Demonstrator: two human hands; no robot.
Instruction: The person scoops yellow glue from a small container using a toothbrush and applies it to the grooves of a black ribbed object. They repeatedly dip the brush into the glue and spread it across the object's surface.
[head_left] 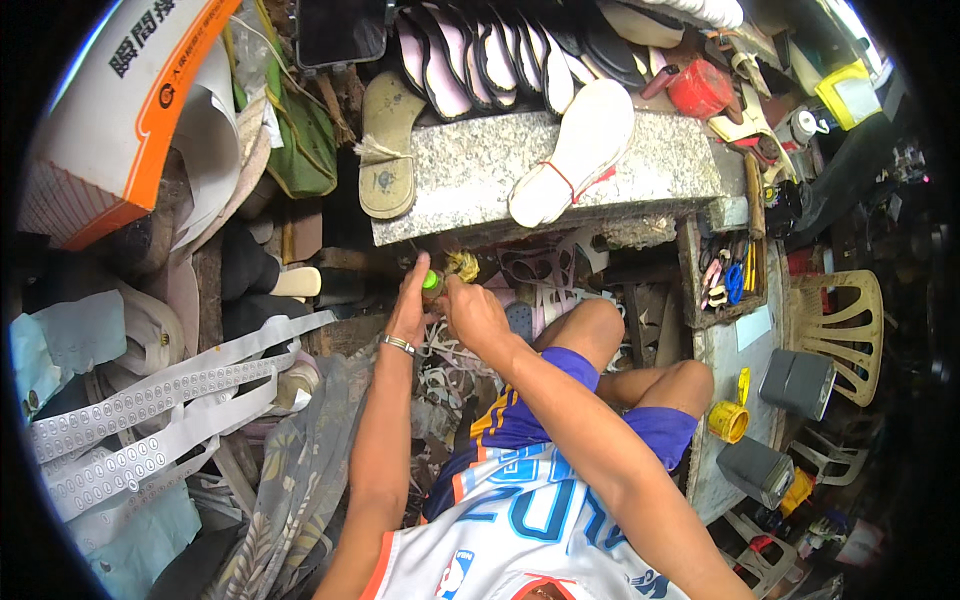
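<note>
My left hand (408,305), a metal bracelet at its wrist, is closed around a small bottle (431,280) with a bright green top. Pressed close beside it, my right hand (476,316) has its fingers curled in, and what they grip is hidden. A crumpled yellow thing (462,264) shows just beyond the right fingers; I cannot tell whether it is held. Both hands are above my lap, below the near edge of a speckled stone slab (460,190). On the slab lie a pale sole (590,140) with a red band and a tan sole-shaped form (388,150).
Several black-edged insoles (480,60) line the slab's back. A red container (698,88) stands at the far right. A wooden tray (730,270) of tools and a yellow cup (728,420) are to my right. White printed strips (150,400) and a large box (110,130) crowd the left.
</note>
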